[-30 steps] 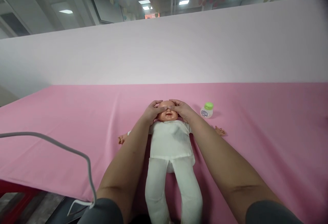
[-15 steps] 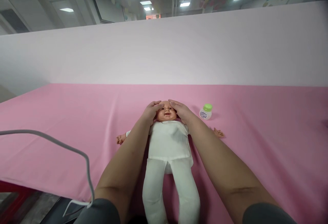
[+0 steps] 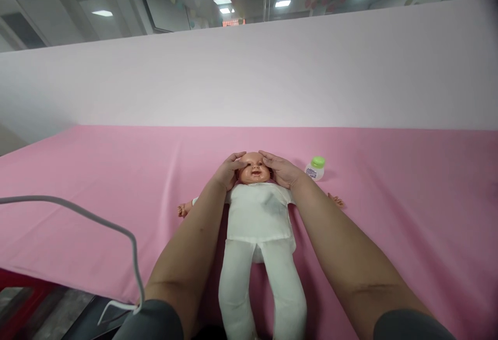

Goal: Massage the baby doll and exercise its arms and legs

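A baby doll [image 3: 260,215] in a white top and white trousers lies on its back, its head away from me and its arms spread. My left hand [image 3: 231,170] rests against the left side of the doll's head, thumb near its eye and fingers over the upper side. On the right side of the head, my right hand [image 3: 282,169] lies with fingers stretched and the thumb by the other eye. The head is between the two hands; parts of the fingers are hidden behind it.
A small clear bottle with a green cap [image 3: 316,168] stands right of my right hand. Pink cloth [image 3: 116,174] covers the surface, with a white wall [image 3: 249,75] behind. A grey cable [image 3: 97,220] curves at the left.
My right hand has shifted slightly right, its palm a little farther from the doll's cheek. My left hand has hardly moved.
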`<state>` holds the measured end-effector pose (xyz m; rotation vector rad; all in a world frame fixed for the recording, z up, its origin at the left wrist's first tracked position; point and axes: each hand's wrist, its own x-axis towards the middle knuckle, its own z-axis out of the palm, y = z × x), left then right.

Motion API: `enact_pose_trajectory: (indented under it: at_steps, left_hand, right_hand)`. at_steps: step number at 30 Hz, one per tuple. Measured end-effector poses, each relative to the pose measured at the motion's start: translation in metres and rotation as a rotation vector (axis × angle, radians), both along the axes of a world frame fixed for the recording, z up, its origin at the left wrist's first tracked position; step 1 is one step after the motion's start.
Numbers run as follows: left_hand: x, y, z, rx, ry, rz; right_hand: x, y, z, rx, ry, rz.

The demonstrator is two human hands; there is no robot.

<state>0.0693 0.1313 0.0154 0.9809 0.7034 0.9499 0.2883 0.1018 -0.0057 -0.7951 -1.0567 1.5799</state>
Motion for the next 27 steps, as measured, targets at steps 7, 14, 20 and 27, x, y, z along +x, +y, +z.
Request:
enact_pose_trajectory:
  at_steps: [7,14,20,27]
  left_hand:
    - [0.006,-0.005,0.001,0.085,0.102,0.001]
    - [0.009,-0.005,0.001,0.119,0.215,0.081]
    - [0.016,-0.005,-0.001,0.145,0.159,0.138]
    - [0.011,0.001,-0.004,0.052,0.058,0.144]
  right_hand:
    - [-0.014,-0.006,0.013,0.035,-0.146,-0.098]
    - [-0.021,-0.003,0.014,0.033,-0.172,-0.171]
    - [-0.028,0.005,0.007,0.045,-0.183,-0.229]
    - [-0.025,0.007,0.007,0.034,-0.193,-0.236]
